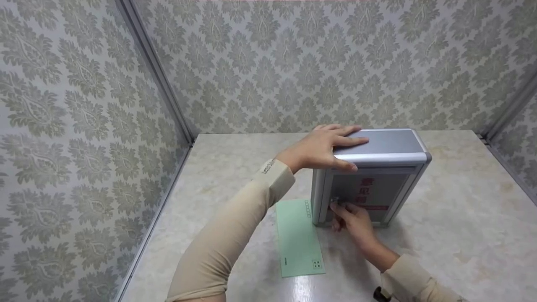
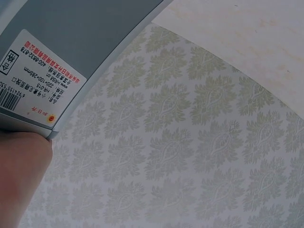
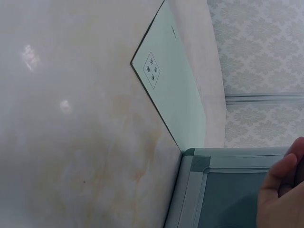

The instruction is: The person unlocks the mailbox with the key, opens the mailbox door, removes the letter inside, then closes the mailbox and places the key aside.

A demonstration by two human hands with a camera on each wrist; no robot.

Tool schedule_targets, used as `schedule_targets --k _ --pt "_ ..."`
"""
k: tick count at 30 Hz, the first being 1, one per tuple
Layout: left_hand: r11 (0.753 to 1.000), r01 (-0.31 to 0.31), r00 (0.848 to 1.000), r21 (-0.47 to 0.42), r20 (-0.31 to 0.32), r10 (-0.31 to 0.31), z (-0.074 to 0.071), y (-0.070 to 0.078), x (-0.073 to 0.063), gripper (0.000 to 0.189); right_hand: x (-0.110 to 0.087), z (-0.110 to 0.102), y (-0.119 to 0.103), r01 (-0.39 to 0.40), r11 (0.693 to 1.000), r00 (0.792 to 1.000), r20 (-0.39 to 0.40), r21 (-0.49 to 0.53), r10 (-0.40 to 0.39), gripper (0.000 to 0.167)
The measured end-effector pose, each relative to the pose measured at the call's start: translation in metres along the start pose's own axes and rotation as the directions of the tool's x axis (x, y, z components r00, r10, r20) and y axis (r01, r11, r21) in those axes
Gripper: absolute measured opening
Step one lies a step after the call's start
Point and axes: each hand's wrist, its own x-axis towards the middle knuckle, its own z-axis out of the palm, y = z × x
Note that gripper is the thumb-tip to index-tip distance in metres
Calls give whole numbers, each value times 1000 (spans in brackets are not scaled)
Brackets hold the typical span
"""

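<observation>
A grey suggestion box [image 1: 388, 142] with a silver metal frame and red characters on its dark front panel stands upright on the table. My left hand [image 1: 325, 147] rests on the left end of its top, fingers spread, thumb over the front edge. Low on the front's left side, the thumb and fingers of my right hand [image 1: 354, 220] pinch at a small metal lock piece [image 1: 334, 200]; the fingers mostly hide what is between them. Flat on the table beside the box's left side lies a pale green envelope [image 1: 298, 239], printed with small squares.
The box stands on a pale marbled table [image 1: 470, 235]. Patterned wall panels [image 1: 264, 63] rise behind and at both sides, with a grey metal strip [image 1: 155, 67] in the left corner. A printed white label [image 2: 35, 76] is stuck on the box.
</observation>
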Motion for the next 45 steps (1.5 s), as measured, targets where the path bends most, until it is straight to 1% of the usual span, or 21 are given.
schedule_targets --k 7,11,16,23,30,37,45 --pt "999 -30 999 21 -24 30 1 -3 0 78 0 2 2 32 999 999 -26 -14 -32 35" --pt "1000 -27 999 15 -29 27 2 -3 1 78 -1 4 1 49 998 998 -44 -29 -50 34" --pt "1000 -18 1000 21 -22 18 2 -2 3 77 -3 6 0 50 997 996 -75 -55 -54 32" --pt "1000 -19 999 4 -30 19 3 -3 2 77 -4 8 1 55 996 992 -111 -77 -63 32" --pt "1000 -11 1000 -4 -24 11 3 -2 1 76 -7 7 2 45 998 993 -108 -51 -51 33" --pt "1000 -5 999 13 -32 6 2 -2 2 75 -8 8 2 69 997 994 -89 -18 -70 36" --pt "1000 0 1000 8 -31 0 3 -1 2 75 -14 4 5 68 997 994 -85 -38 -71 36"
